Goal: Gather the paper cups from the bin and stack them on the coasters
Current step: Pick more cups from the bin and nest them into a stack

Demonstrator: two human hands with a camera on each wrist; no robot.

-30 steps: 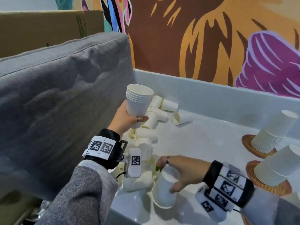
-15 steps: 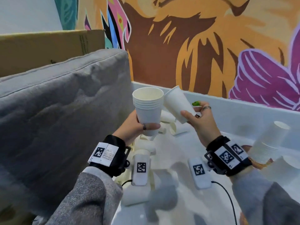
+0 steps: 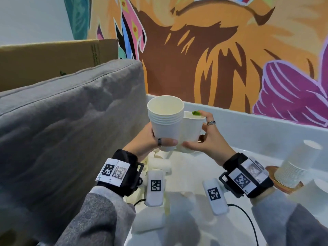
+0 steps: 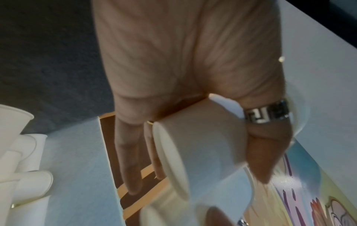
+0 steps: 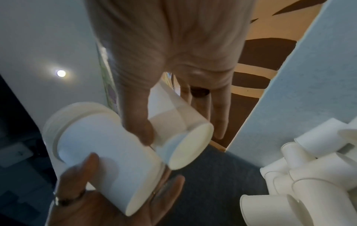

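Two hands are meeting above the bin (image 3: pixel 248 128). Towards its left wall, the left hand (image 3: pixel 150 137) is wrapping its fingers round the nested stack (image 3: pixel 166 121), mouth up. Beside it and touching, the right hand (image 3: pixel 209 139) is pinching a single cup (image 3: pixel 190 132), now turned upright and lowered from its tilt half a second ago; nesting looks imminent. Near the right edge, two coaster stacks (image 3: pixel 294 167) are waiting.

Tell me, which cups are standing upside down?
The two tall stacks on the coasters, at the right. Their bottoms point up, while the stack in the left hand opens upward.
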